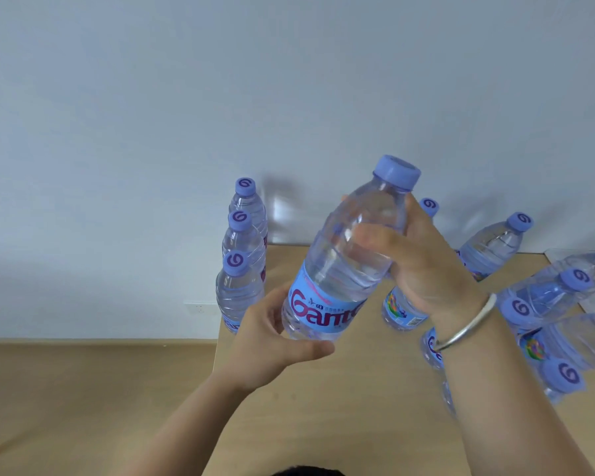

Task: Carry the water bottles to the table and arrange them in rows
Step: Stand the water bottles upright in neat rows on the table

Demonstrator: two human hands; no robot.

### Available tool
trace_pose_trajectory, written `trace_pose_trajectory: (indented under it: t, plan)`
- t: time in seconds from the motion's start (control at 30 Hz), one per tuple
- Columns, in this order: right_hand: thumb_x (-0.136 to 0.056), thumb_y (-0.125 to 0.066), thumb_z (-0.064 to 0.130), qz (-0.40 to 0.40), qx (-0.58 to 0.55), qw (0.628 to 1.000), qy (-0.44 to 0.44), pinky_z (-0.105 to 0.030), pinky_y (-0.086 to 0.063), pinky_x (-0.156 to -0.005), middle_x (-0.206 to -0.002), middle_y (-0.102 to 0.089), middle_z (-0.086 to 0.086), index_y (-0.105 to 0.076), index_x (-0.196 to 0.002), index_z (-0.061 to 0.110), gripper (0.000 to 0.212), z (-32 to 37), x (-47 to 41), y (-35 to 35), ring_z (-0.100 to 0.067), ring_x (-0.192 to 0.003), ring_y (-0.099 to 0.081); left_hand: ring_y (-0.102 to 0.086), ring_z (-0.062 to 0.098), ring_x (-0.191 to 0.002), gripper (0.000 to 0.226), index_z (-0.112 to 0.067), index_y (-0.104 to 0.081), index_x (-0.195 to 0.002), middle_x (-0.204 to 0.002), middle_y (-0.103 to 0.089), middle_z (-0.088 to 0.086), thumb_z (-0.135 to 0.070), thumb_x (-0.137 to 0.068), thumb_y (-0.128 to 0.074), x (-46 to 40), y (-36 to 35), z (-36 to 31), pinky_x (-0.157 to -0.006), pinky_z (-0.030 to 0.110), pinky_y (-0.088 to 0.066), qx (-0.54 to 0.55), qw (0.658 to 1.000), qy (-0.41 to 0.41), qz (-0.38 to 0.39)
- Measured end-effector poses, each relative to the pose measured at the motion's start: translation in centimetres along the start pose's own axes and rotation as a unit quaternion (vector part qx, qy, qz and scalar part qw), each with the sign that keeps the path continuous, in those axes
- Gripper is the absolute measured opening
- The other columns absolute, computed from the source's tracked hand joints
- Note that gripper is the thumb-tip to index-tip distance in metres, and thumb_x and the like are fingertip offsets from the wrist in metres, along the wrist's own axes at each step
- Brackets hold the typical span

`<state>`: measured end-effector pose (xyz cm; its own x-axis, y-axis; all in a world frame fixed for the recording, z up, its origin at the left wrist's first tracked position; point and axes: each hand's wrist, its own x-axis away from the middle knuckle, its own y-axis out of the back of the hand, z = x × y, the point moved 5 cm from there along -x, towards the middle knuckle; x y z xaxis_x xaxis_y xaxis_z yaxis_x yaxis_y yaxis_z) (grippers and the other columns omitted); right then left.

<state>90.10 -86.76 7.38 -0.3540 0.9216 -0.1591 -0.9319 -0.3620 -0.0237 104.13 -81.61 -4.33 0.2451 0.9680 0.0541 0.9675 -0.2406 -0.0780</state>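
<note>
A clear water bottle [344, 262] with a blue cap and a blue label hangs tilted above the wooden table [340, 407]. My right hand [423, 266] grips its upper body just under the neck. My left hand [272, 341] curls round its lower end at the label. Three bottles [239, 286] stand in a line along the table's left edge, one behind the other. Several more bottles [492, 249] stand on the right side, partly hidden behind my right forearm, which wears a silver bangle.
The table's left edge runs beside a wooden floor [83, 400]. A pale wall [220, 97] rises right behind the table, with a socket [200, 308] low on it. Bare tabletop lies between the left line and the right group.
</note>
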Motion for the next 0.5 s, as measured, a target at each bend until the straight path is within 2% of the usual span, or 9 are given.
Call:
trace_pose_trajectory:
  t: [0.07, 0.13, 0.2, 0.33, 0.5]
  plan:
    - [-0.061, -0.071, 0.021, 0.009, -0.138, 0.99, -0.003, -0.037, -0.051, -0.078, -0.087, -0.063, -0.009, -0.056, -0.095, 0.011, 0.038, -0.6, -0.1, 0.1, -0.023, -0.084, -0.062, -0.066, 0.016, -0.082, 0.052, -0.008, -0.064, -0.099, -0.089, -0.072, 0.005, -0.019, -0.051, -0.081, 0.3, 0.2, -0.5, -0.072, 0.026, -0.053, 0.029, 0.999, 0.015, 0.037]
    - [-0.066, -0.067, 0.014, 0.012, -0.191, 0.981, -0.013, -0.034, -0.054, -0.079, -0.093, -0.065, -0.005, -0.054, -0.104, 0.009, 0.04, -1.3, -0.1, 0.1, -0.021, -0.088, -0.065, -0.066, 0.015, -0.082, 0.049, -0.006, -0.065, -0.097, -0.088, -0.072, 0.003, -0.023, -0.052, -0.076, 0.4, 0.3, -0.9, -0.072, 0.023, -0.051, 0.048, 0.996, 0.035, 0.07]
    - [-0.07, -0.06, 0.009, 0.001, -0.174, 0.985, -0.013, -0.033, -0.053, -0.078, -0.094, -0.067, -0.002, -0.052, -0.108, 0.009, 0.038, -1.9, -0.3, 0.1, -0.021, -0.088, -0.066, -0.065, 0.018, -0.085, 0.051, -0.003, -0.065, -0.097, -0.091, -0.071, 0.006, -0.027, -0.053, -0.073, 0.5, 0.4, -0.9, -0.076, 0.026, -0.05, 0.051, 0.993, 0.055, 0.087]
    - [-0.066, -0.063, 0.02, -0.033, -0.139, 0.99, -0.006, -0.04, -0.05, -0.079, -0.095, -0.063, -0.006, -0.05, -0.108, 0.009, 0.046, -2.4, -0.6, -0.4, -0.029, -0.09, -0.06, -0.065, 0.019, -0.087, 0.054, -0.003, -0.066, -0.099, -0.092, -0.072, 0.007, -0.028, -0.052, -0.074, 0.8, 0.4, -0.7, -0.078, 0.027, -0.05, 0.05, 0.992, 0.073, 0.092]
    - [-0.064, -0.063, 0.021, -0.031, -0.117, 0.993, -0.01, -0.04, -0.05, -0.079, -0.093, -0.065, -0.004, -0.053, -0.105, 0.01, 0.044, -2.7, -0.7, -0.3, -0.027, -0.088, -0.061, -0.067, 0.015, -0.087, 0.049, -0.009, -0.067, -0.097, -0.091, -0.073, 0.003, -0.026, -0.052, -0.075, 1.0, 0.6, -0.6, -0.076, 0.023, -0.051, 0.042, 0.991, 0.076, 0.097]
